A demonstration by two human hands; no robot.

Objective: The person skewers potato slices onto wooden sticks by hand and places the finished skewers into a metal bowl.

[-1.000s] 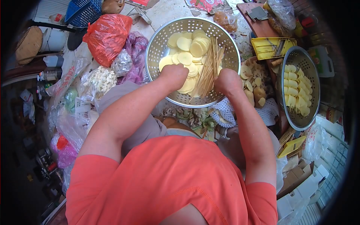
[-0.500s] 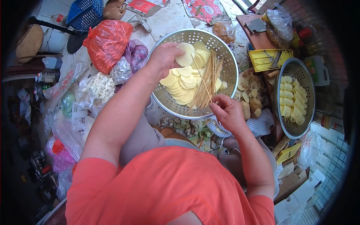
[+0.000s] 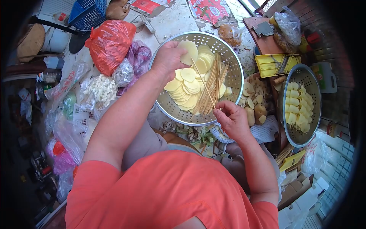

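Note:
Over the upper left of a metal colander [image 3: 160,97], my left hand [image 3: 168,60] pinches a round potato slice [image 3: 188,52]. My right hand [image 3: 233,117], at the colander's lower right rim, grips one end of a thin wooden skewer [image 3: 205,86]. The skewer's other end meets the slice's lower edge; whether it pierces the slice I cannot tell. Below my hands, overlapping pale yellow slices [image 3: 183,91] lie in the colander beside a bundle of loose skewers [image 3: 215,84].
To the right, a second colander [image 3: 300,142] holds skewered slices [image 3: 297,105]. Whole potatoes [image 3: 260,111] and peelings lie between the colanders, below a yellow tray [image 3: 267,65]. A red bag [image 3: 110,45] and white pieces in plastic [image 3: 101,89] are at left.
The slice in my left hand is turned more face-on and sits slightly lower. My right hand has shifted slightly right and down with the skewer.

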